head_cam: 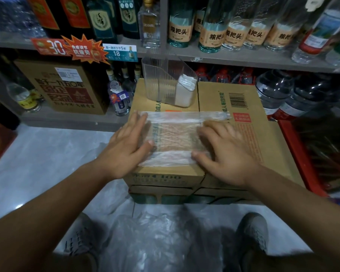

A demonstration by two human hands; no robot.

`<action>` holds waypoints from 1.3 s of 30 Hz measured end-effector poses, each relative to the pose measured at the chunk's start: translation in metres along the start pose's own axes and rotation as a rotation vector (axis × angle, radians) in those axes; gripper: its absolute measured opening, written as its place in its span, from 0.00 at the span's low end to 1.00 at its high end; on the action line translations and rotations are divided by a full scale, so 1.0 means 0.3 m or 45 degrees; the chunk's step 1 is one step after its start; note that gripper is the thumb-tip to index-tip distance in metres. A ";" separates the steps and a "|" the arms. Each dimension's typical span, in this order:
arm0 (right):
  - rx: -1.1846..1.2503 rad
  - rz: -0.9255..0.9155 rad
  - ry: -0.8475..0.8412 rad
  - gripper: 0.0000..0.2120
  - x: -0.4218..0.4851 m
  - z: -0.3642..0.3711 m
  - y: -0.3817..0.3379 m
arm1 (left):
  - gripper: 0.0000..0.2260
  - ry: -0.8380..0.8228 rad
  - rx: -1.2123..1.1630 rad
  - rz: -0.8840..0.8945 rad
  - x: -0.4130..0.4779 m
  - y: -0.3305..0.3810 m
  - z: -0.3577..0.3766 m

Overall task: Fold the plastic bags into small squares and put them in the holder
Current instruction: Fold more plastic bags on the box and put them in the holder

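Neither of your hands is grasping anything. Your left hand (pixel 128 146) and your right hand (pixel 222 154) both lie flat, fingers straight and spread, pressing down on the plastic bag (pixel 175 138).

In the head view, that bag is a clear sheet spread over the tops of two cardboard boxes set side by side in front of you, the left box (pixel 145 101) and the right box (pixel 253 138). Your left hand covers the bag's left edge and your right hand its right side. The wrinkled middle shows bare between them, with the boxes' print visible through it. A whiter, thicker band runs along the bag's far edge and reaches past your right fingertips. Another pale band runs along the near edge, close to the boxes' front rim, and your right thumb lies on it.

Further back on the left box stands the holder (pixel 165 81), a clear ribbed plastic bin, upright. A stack of folded white squares (pixel 185 91) sits in its right end. The holder is just beyond the bag's far edge, apart from it.

On the floor (pixel 37 154), between your left shoe (pixel 81 238) and right shoe (pixel 251 236), lies a loose heap of crumpled bags (pixel 155 232). Behind the boxes, shelves (pixel 243 59) carry rows of bottles (pixel 212 32), with price tags (pixel 53 47) on the upper shelf's edge at the left. A brown carton (pixel 65 87) stands lower left, and a red crate (pixel 302 154) is beside the right box.
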State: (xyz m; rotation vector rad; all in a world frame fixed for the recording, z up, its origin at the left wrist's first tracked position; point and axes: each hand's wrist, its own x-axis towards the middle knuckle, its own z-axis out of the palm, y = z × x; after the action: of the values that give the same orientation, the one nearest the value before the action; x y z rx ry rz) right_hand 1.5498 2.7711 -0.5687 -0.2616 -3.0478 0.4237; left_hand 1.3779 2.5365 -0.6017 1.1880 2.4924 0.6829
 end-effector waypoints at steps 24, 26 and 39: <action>0.133 -0.267 -0.026 0.05 0.038 0.059 -0.105 | 0.14 0.041 0.016 0.381 -0.083 0.029 -0.045; 0.091 -0.322 -0.054 0.09 0.035 0.053 -0.099 | 0.11 0.050 -0.015 0.367 -0.081 0.029 -0.045; 0.048 -0.294 0.015 0.06 0.046 0.035 -0.105 | 0.20 0.118 0.010 0.324 -0.078 0.057 -0.054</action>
State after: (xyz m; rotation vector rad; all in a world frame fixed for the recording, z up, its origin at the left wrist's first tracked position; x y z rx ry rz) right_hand 1.5303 2.7409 -0.5696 0.0888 -3.0058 0.4602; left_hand 1.3958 2.5228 -0.5775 1.5264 2.4421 0.8087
